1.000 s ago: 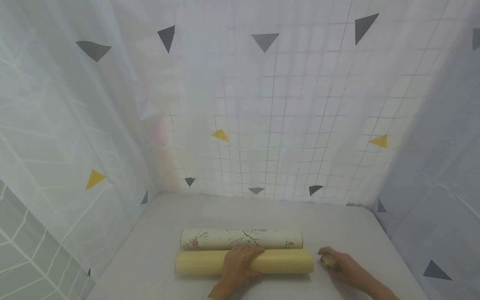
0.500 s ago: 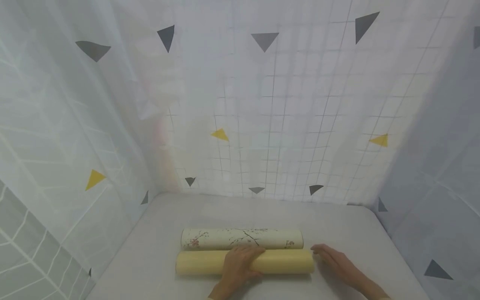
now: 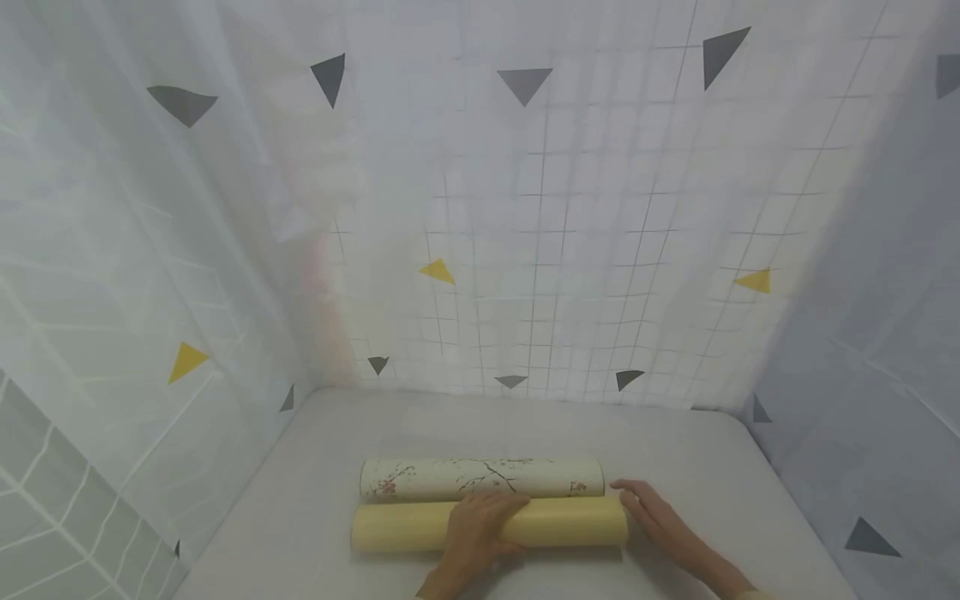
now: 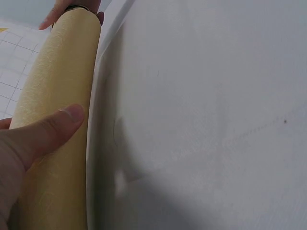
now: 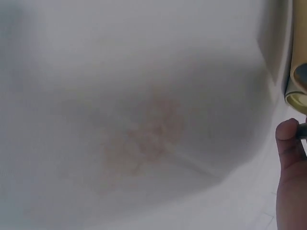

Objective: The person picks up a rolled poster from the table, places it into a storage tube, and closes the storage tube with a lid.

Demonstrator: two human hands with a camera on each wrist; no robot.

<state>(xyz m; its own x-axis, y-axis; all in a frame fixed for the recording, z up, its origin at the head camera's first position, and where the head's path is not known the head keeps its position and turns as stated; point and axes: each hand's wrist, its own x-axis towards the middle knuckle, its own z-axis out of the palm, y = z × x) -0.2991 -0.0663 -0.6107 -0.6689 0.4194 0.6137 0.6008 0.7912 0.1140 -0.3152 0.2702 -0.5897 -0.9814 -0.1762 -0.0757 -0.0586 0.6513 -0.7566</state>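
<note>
A yellow cardboard tube [image 3: 562, 522] lies crosswise on the white-covered table. My left hand [image 3: 477, 533] grips it near the middle, fingers over the top and thumb along the near side; the thumb [image 4: 62, 122] shows up close in the left wrist view. At the tube's right end is my right hand [image 3: 660, 521], pinching a small round lid whose dark rim [image 5: 302, 131] shows by the thumb in the right wrist view. The tube's end [image 5: 301, 75] appears dark and open there. In the head view the fingers hide the lid.
A white tube [image 3: 480, 477] with a blossom-branch print lies right behind the yellow one, parallel to it. Sheer white curtains [image 3: 517, 208] with grey and yellow triangles hang behind and at both sides of the table [image 3: 675, 442].
My right hand has moved left with the lid, from beside the yellow tube up to its right end. The left hand keeps its grip, and both tubes stay in place.
</note>
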